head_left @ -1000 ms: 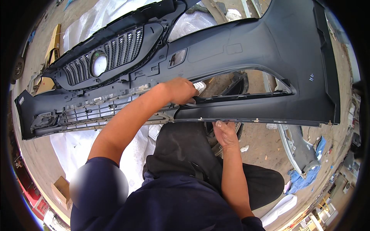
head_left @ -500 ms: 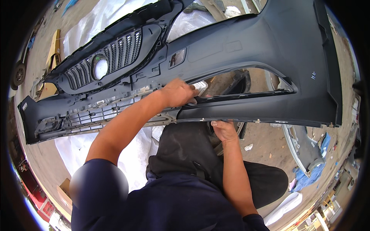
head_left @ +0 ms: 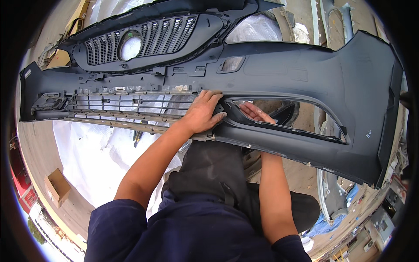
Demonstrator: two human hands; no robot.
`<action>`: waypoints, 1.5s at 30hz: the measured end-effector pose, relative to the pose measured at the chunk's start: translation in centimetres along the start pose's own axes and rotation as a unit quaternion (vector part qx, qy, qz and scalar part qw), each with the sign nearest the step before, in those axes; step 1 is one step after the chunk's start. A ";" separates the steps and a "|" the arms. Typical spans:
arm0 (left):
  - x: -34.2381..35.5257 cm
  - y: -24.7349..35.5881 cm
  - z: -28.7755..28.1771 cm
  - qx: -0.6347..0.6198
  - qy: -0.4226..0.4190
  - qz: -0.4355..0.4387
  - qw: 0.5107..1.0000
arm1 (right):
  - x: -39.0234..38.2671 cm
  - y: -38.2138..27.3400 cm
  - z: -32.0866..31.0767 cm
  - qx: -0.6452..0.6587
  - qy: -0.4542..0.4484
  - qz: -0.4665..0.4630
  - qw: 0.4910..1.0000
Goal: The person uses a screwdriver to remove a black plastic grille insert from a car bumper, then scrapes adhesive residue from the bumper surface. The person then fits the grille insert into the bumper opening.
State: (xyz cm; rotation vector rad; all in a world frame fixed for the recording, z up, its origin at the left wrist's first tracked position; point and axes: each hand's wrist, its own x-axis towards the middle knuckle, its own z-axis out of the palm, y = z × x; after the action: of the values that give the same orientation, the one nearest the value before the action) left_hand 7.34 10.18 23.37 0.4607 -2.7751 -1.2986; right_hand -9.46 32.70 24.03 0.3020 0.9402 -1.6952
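The left hand (head_left: 204, 112) lies spread flat on the grey bumper cover (head_left: 305, 83), right hand's (head_left: 255, 112) open fingers behind its opening: bulky, light, probably floppy, best gripped at edges.

The person's right hand (head_left: 255, 112), which was below the lower edge of the dark grey car bumper (head_left: 279, 74) 1 second ago, has gone up behind it and now shows through the side opening, palm toward the camera. The left hand (head_left: 203, 112) has shifted slightly and now lies flat, fingers spread, on the bumper just left of that opening.
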 end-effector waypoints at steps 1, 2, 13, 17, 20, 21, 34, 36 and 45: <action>0.1 0.0 0.1 -0.005 0.008 -0.001 1.000 | 0.6 0.0 -0.6 0.013 -0.021 0.032 0.999; 0.1 0.0 0.2 -0.003 0.006 -0.001 1.000 | 1.3 0.0 -1.0 -0.004 -0.024 0.050 0.998; 6.3 -1.0 3.9 0.080 0.198 -0.196 0.957 | 6.3 -0.5 0.6 -0.292 0.046 0.179 0.938; 7.1 -1.2 4.8 0.085 0.154 -0.268 0.947 | 6.4 -1.5 2.3 -0.309 -0.059 0.159 0.936; 6.9 -1.6 5.2 0.139 0.158 -0.242 0.947 | 6.7 -2.8 2.9 -0.357 -0.085 0.214 0.905; 6.8 -1.7 5.4 0.162 0.158 -0.234 0.945 | 6.8 -2.8 2.8 -0.357 -0.091 0.212 0.905; 7.1 -1.8 5.7 0.154 0.123 -0.240 0.951 | 8.7 -1.0 0.8 -0.349 -0.122 0.251 0.894; 7.3 -1.9 5.7 0.153 0.121 -0.243 0.950 | 8.9 -1.0 0.4 -0.365 -0.136 0.216 0.895; 7.6 -2.0 5.6 0.134 0.119 -0.269 0.946 | 8.6 -1.9 0.7 -0.452 -0.117 0.251 0.848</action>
State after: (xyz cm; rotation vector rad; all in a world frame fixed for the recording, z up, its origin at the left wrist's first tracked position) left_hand -0.34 10.95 17.59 1.3698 -2.7155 -0.8338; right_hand -13.96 26.28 19.90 -0.2776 1.2320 -0.6635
